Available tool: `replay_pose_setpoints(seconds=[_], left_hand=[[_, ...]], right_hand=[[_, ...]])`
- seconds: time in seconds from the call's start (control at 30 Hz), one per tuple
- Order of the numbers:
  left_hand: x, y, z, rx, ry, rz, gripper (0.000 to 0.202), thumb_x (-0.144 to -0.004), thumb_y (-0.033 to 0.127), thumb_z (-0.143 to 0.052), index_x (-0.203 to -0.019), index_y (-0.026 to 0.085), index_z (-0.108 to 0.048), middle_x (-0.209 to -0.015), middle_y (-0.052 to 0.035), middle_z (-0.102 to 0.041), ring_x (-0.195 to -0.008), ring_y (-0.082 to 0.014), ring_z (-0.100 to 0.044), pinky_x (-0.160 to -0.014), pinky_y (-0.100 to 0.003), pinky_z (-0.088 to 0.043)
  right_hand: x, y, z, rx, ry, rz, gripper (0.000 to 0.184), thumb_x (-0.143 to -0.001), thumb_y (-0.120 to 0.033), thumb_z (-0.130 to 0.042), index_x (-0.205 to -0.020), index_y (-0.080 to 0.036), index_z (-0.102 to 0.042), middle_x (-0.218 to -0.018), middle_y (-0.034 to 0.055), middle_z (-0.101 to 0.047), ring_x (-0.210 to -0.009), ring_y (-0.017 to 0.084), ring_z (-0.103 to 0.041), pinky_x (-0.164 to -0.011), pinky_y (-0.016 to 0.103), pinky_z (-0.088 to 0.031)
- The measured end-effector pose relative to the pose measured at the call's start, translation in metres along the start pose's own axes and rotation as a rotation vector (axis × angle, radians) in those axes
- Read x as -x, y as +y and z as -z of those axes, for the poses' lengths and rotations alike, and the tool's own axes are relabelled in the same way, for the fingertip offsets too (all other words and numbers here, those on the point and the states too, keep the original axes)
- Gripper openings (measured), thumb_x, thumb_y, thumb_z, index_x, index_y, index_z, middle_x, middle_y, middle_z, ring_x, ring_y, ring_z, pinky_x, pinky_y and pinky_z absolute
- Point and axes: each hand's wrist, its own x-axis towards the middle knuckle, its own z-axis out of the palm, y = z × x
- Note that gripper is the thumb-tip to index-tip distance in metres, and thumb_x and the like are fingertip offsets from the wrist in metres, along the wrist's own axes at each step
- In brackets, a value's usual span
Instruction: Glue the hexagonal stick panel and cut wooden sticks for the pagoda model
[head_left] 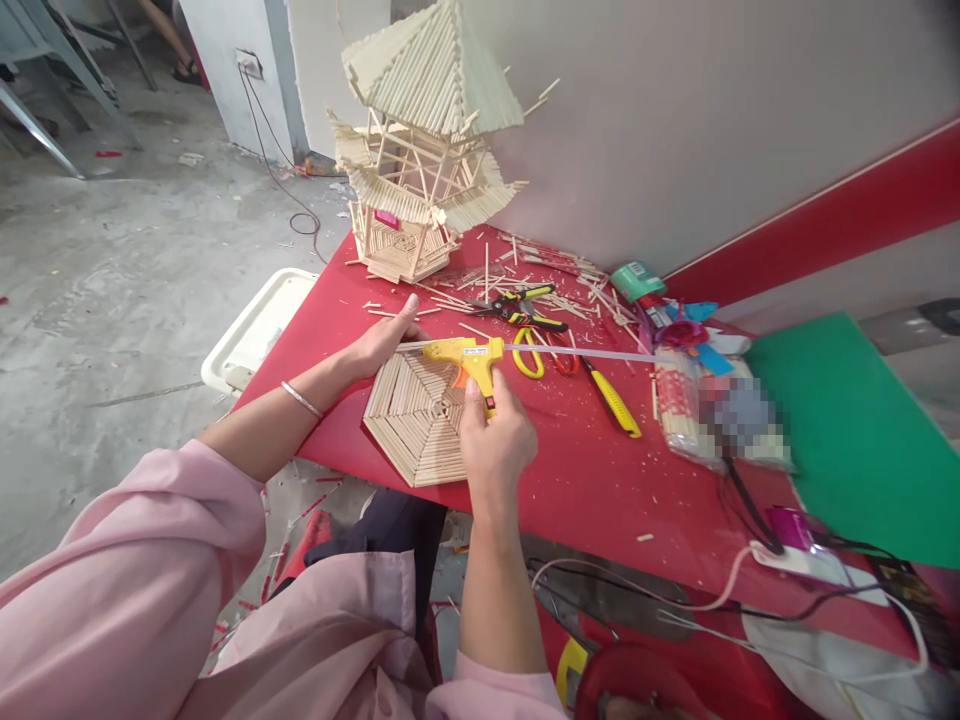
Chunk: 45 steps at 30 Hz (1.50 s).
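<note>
Glue gun [466,352] sits in the right hand [498,435], fingers clasped round its handle, with a long glue stick [581,352] jutting from the back. Its nozzle points towards the left hand [384,340], which is at the edge of a six-sided stick panel [412,425] on the red bench [585,490]; whether those fingers grasp anything, I cannot quite tell. Pliers [525,308] lie beyond, near a stick tower [427,160].

Glue gun [466,353], pliers [517,309] and scattered sticks [487,272] mark a craft workspace
</note>
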Motion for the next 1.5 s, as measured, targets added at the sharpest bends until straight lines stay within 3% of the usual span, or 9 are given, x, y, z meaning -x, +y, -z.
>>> replay_pose_setpoints(seconds=[0.2,0.47,0.7,0.9,1.1,1.23,1.33,1.5], left_hand=[[-0.001,-0.002,0.001,0.044,-0.001,-0.009,0.094,-0.082,0.088,-0.023,-0.085,0.011,-0.076,-0.069,-0.0109,-0.071,-0.062,-0.0159,-0.064,-0.061,-0.027,-0.049],[0.002,0.002,-0.002,0.031,0.075,0.000,0.090,-0.082,0.088,-0.025,-0.078,0.012,-0.075,-0.069,-0.0108,-0.072,-0.064,-0.0171,-0.065,-0.060,-0.027,-0.049],[0.004,0.007,-0.003,-0.040,0.113,-0.052,0.090,-0.082,0.088,-0.027,-0.073,0.011,-0.074,-0.066,-0.0129,-0.070,-0.061,-0.0165,-0.062,-0.059,-0.028,-0.047],[0.005,0.008,-0.002,-0.120,0.172,-0.109,0.081,-0.085,0.083,-0.036,-0.075,0.012,-0.075,-0.066,-0.0131,-0.070,-0.059,-0.0154,-0.061,-0.057,-0.027,-0.043],[0.002,0.004,-0.001,-0.245,0.218,-0.169,0.075,-0.091,0.074,-0.036,-0.073,0.011,-0.073,-0.067,-0.0115,-0.069,-0.059,-0.0139,-0.058,-0.059,-0.026,-0.044],[0.001,0.000,0.000,-0.491,0.293,-0.240,0.062,-0.093,0.064,-0.042,-0.072,0.014,-0.072,-0.067,-0.0087,-0.068,-0.064,-0.0146,-0.058,-0.063,-0.026,-0.043],[0.002,-0.001,0.000,-0.606,0.315,-0.232,0.053,-0.092,0.058,-0.047,-0.074,0.016,-0.073,-0.066,-0.0066,-0.067,-0.067,-0.0157,-0.059,-0.063,-0.027,-0.042],[0.003,0.001,-0.001,-0.613,0.317,-0.284,0.053,-0.095,0.056,-0.043,-0.078,0.016,-0.072,-0.068,-0.0058,-0.068,-0.070,-0.0154,-0.059,-0.064,-0.026,-0.043]], right_hand=[[-0.009,0.013,0.005,0.050,0.003,-0.095,0.056,-0.091,-0.049,-0.047,-0.128,-0.013,-0.070,-0.100,0.0195,-0.077,-0.082,0.030,-0.070,-0.068,0.038,-0.048],[-0.016,0.032,0.007,0.083,0.167,-0.135,0.055,-0.090,-0.049,-0.048,-0.124,-0.014,-0.072,-0.093,0.0181,-0.078,-0.074,0.029,-0.070,-0.064,0.036,-0.045],[-0.006,0.057,0.018,-0.089,0.059,-0.247,0.066,-0.088,-0.062,-0.047,-0.126,-0.013,-0.070,-0.090,0.0164,-0.078,-0.077,0.027,-0.070,-0.067,0.032,-0.048],[0.017,0.072,0.030,0.004,0.065,-0.311,0.071,-0.086,-0.066,-0.046,-0.123,-0.012,-0.072,-0.094,0.0187,-0.078,-0.080,0.030,-0.071,-0.069,0.035,-0.048],[0.028,0.078,0.038,0.075,0.095,-0.354,0.068,-0.087,-0.063,-0.046,-0.126,-0.011,-0.071,-0.095,0.0201,-0.077,-0.080,0.032,-0.071,-0.070,0.037,-0.048],[0.024,0.076,0.037,0.096,0.113,-0.346,0.066,-0.088,-0.058,-0.046,-0.126,-0.010,-0.070,-0.101,0.0217,-0.076,-0.085,0.033,-0.071,-0.070,0.036,-0.049],[0.019,0.067,0.030,0.104,0.087,-0.325,0.066,-0.088,-0.056,-0.046,-0.128,-0.010,-0.069,-0.101,0.0211,-0.077,-0.083,0.032,-0.071,-0.070,0.036,-0.048],[0.018,0.053,0.023,0.048,-0.013,-0.289,0.066,-0.087,-0.059,-0.044,-0.128,-0.013,-0.069,-0.101,0.0185,-0.077,-0.084,0.030,-0.071,-0.071,0.035,-0.047]])
